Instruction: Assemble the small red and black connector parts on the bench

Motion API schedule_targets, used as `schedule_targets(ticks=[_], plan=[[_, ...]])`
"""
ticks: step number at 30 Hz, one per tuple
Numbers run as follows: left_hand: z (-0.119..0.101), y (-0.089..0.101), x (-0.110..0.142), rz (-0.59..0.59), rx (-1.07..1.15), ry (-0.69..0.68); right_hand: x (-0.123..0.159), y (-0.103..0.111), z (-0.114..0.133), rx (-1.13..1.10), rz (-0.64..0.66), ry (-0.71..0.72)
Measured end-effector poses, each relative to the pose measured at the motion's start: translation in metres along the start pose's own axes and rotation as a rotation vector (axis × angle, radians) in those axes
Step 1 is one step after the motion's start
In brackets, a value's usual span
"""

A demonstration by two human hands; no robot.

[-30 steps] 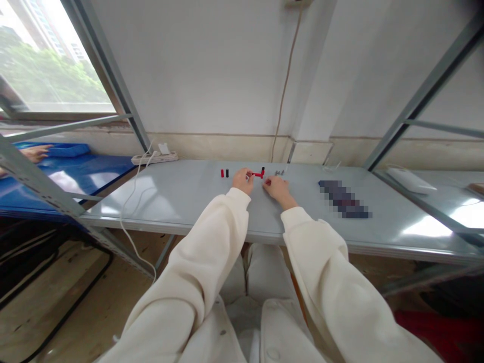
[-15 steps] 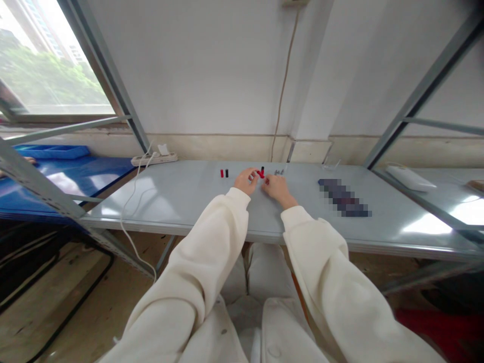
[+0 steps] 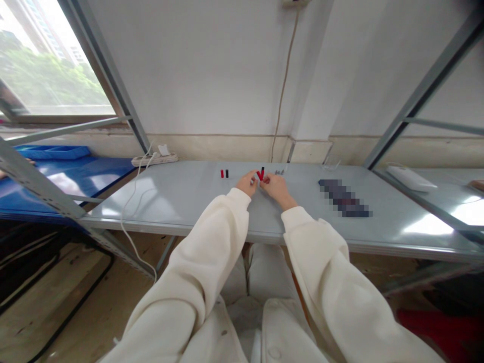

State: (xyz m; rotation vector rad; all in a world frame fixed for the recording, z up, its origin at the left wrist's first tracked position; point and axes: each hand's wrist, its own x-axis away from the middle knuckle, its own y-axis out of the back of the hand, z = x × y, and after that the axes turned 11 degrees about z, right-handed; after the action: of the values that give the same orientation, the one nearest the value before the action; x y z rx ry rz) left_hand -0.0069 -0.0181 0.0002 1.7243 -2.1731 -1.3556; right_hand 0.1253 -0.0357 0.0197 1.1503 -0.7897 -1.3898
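Above the grey tabletop, close together, are my left hand (image 3: 247,182) and my right hand (image 3: 275,186), both with curled fingers. A small red piece (image 3: 259,176), tilted and shaped roughly like a V with its neighbouring red part, lies between my fingertips, and both hands seem to pinch it. Right behind it shows a small black cylinder (image 3: 262,169); I cannot tell whether it is joined to the red. Left of my hands a small red cylinder (image 3: 222,173) and a black cylinder (image 3: 227,173) stand upright side by side. Several small grey pieces (image 3: 279,172) lie beyond my right hand.
The grey table (image 3: 212,206) runs up to the wall. A white power strip (image 3: 157,159) with a hanging cable is at its back left. A blurred-out dark object (image 3: 345,198) lies on the right. Metal frame posts rise at both sides; a blue tray (image 3: 53,152) sits beyond the left one.
The red piece between my fingertips has tilted and shows more of its length. My left hand has shifted slightly, and my right fingertips have moved a little left.
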Motion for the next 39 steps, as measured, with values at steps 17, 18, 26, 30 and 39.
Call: schedule_targets(ticks=[17,18,26,30,39], plan=[[0.008,0.002,0.0,0.108,-0.196,-0.208,-0.002,0.0,-0.002,-0.153,-0.086,0.05],[0.008,0.003,0.001,0.102,-0.201,-0.214,-0.002,0.0,-0.002,-0.159,-0.092,0.047],[-0.006,0.004,0.003,0.028,-0.038,-0.185,-0.005,-0.004,-0.005,-0.153,-0.077,0.043],[-0.011,0.007,-0.004,-0.139,0.313,0.009,-0.006,-0.005,-0.004,-0.198,-0.019,0.044],[0.002,0.048,-0.006,-0.851,1.1,0.649,-0.032,-0.017,0.042,-0.291,0.185,0.074]])
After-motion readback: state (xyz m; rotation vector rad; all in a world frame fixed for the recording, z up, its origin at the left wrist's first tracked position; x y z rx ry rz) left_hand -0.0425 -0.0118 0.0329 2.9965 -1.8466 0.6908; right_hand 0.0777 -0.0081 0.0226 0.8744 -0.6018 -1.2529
